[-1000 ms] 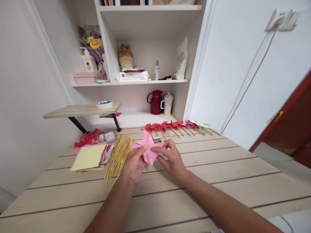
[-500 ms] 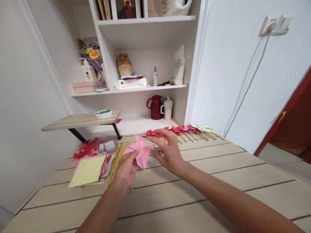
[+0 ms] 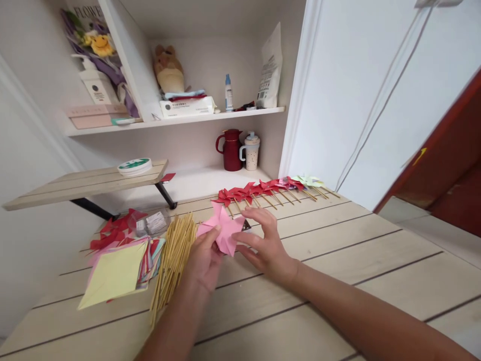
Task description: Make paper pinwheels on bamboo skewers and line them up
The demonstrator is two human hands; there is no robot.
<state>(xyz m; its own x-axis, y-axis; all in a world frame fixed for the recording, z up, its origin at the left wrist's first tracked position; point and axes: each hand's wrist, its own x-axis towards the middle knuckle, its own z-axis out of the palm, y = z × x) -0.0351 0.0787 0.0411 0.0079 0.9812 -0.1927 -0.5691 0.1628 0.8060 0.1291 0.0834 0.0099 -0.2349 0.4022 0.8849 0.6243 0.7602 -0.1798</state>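
over the middle of the pale plank table (image 3: 338, 250), the left hand (image 3: 205, 258) pinches a pink paper pinwheel (image 3: 222, 231) by its lower left blades, fingers narrowed on the paper and holding it just above the boards. the right hand (image 3: 265, 243) sits beside it on the right, fingers spread fairly wide and curved, fingertips near or touching the pinwheel's right edge; whether they press the paper cannot be told. a small dark and silvery object (image 3: 246, 225) peeks out just behind the pinwheel, mostly hidden.

just left of the left hand lies a loose bundle of bamboo sticks (image 3: 171, 260), fanned toward the near edge. beside that, a stack of coloured paper squares (image 3: 116, 271) with a yellow sheet on top, and behind it red paper scraps (image 3: 112, 230) and a small clear packet (image 3: 152, 223). along the far edge of the table runs a row of finished pinwheels on sticks (image 3: 263, 190), mostly red, pale green at the right end, well apart from the hands.

bare boards stretch to the right of the forearms out to the table's right edge, and also between the hands and the near edge. behind the table, a low shelf holds a red jug (image 3: 228, 149) and a speckled cup (image 3: 251, 150).
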